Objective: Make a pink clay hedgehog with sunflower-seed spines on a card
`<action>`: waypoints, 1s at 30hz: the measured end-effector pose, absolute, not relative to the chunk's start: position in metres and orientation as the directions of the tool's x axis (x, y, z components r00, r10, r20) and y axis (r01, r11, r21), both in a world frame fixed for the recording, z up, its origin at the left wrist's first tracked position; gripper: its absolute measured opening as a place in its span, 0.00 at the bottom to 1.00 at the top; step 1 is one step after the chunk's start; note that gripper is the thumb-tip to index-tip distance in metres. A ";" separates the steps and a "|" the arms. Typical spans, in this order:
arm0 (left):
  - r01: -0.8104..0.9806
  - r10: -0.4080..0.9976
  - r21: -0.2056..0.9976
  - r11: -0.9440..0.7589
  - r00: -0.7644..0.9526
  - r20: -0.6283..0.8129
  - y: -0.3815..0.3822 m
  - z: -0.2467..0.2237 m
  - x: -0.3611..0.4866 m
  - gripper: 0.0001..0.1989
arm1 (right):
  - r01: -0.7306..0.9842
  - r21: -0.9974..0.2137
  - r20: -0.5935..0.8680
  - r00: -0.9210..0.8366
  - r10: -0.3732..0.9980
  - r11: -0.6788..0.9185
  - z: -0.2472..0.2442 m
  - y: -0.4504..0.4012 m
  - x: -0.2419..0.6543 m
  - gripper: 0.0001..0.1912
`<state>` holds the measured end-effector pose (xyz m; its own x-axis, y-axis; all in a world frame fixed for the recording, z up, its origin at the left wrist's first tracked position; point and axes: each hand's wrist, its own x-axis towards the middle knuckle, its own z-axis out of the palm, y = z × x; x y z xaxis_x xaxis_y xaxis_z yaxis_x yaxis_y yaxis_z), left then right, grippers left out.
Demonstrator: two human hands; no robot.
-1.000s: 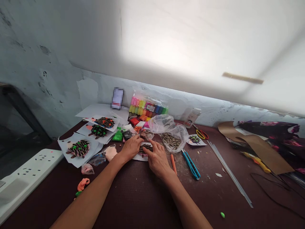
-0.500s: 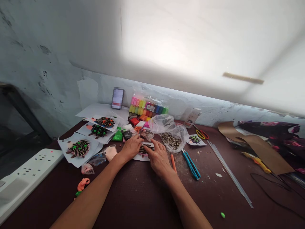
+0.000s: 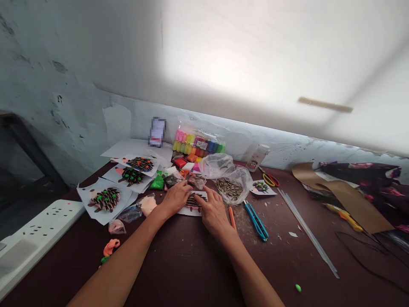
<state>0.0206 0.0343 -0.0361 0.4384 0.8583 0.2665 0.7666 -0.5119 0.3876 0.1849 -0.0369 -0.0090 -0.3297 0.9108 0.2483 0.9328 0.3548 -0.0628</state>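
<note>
Left hand (image 3: 175, 198) and right hand (image 3: 212, 212) rest on a paper card (image 3: 188, 212) topped with striped sunflower seeds (image 3: 195, 199), just beside a plastic bag (image 3: 228, 183) on the desk (image 3: 191, 260)

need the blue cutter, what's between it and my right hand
In the head view, an orange stick lies between the blue cutter and your right hand.

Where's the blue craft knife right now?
In the head view, the blue craft knife lies to the right of the person's right hand, just beyond an orange stick.
</note>
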 end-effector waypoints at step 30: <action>0.756 0.859 0.408 -0.512 0.438 0.265 0.036 -0.037 0.021 0.12 | 0.951 -0.086 0.298 -0.259 0.919 0.296 -0.011 -0.034 0.194 0.25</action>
